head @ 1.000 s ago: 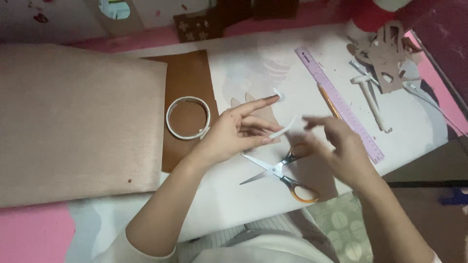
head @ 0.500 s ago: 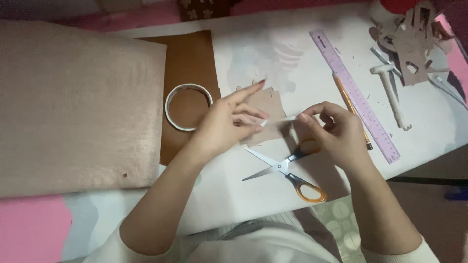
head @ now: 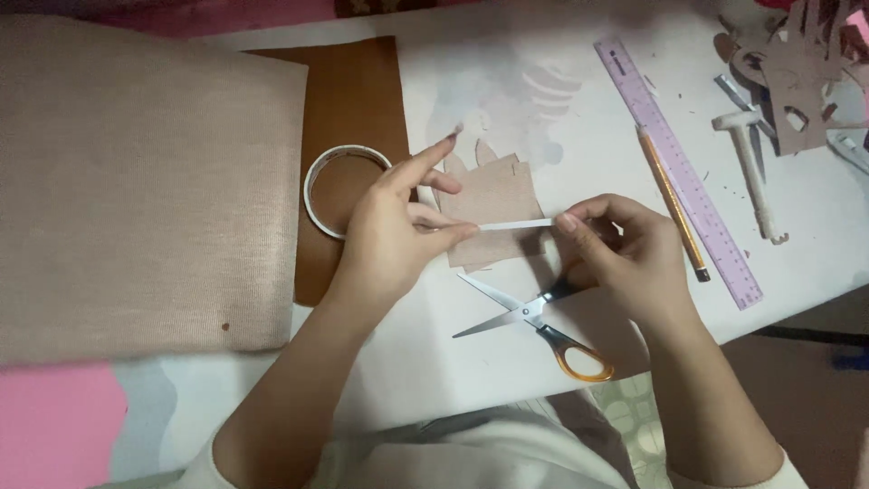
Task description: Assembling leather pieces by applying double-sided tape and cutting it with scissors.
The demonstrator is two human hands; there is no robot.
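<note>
right, i'm seeing a thin white strip (head: 516,225) stretched taut between both hands, lying flat over a beige fabric cutout (head: 493,206), likely so it goes down straight. left hand (head: 389,240) pinches the strip's left end between thumb and forefinger, other fingers fanned up at 12 o'clock. right hand (head: 625,254) pinches the right end, fingers curled tight. the strip looks narrow, papery, level from 9 to 3 o'clock. scissors (head: 534,321) lie open at 6 o'clock of the cutout, tape roll (head: 339,190) at 9, ruler (head: 679,167) and pencil (head: 674,208) off at 3.
</note>
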